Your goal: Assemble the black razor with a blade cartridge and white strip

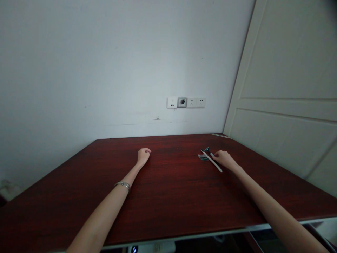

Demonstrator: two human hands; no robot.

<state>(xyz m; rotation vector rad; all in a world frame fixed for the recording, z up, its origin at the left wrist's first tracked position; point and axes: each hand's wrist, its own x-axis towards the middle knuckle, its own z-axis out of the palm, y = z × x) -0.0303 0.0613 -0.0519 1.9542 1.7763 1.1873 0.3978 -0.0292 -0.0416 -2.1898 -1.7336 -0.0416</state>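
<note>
My left hand (143, 155) rests on the dark red table (168, 196) near its middle, fingers curled under into a loose fist with nothing visible in it. A silver bracelet (123, 185) circles that forearm. My right hand (223, 158) lies further right with its fingertips on the pale handle of a razor (211, 160), whose dark green head points toward the wall. A small dark green cartridge pack (202, 157) sits just left of the razor, touching or nearly touching it.
A white wall runs behind the table, with a row of sockets (186, 102). A white panelled door or cabinet (284, 98) stands along the table's right side. The table's front edge has a light metal trim (184, 237).
</note>
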